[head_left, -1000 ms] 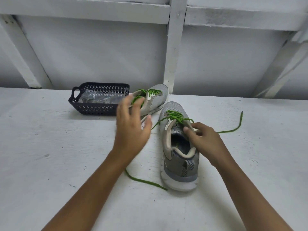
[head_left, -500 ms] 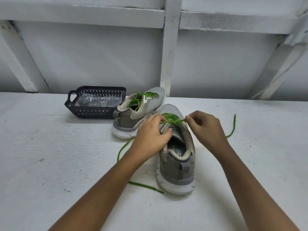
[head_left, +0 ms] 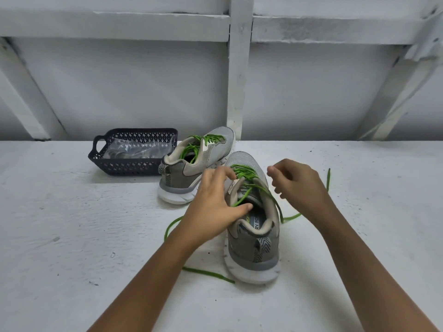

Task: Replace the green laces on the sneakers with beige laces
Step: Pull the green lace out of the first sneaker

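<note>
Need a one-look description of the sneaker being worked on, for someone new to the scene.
On the white table, a dark basket sits at the back left with the far sneaker beside it. The target is the near sneaker, heel toward the camera. Only its green lace trails loose across the table.

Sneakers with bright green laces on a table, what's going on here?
A person is working on the near sneaker, which stands on the white table. Their left hand holds its side, thumb hooked inside the opening, fingertips at the green lace. The right hand hovers beside it, fingers loosely curled, apparently holding nothing. The lace is untied, ends trailing on the table, but not yet pulled out. The far sneaker, also laced green, sits beside a dark basket.
</note>
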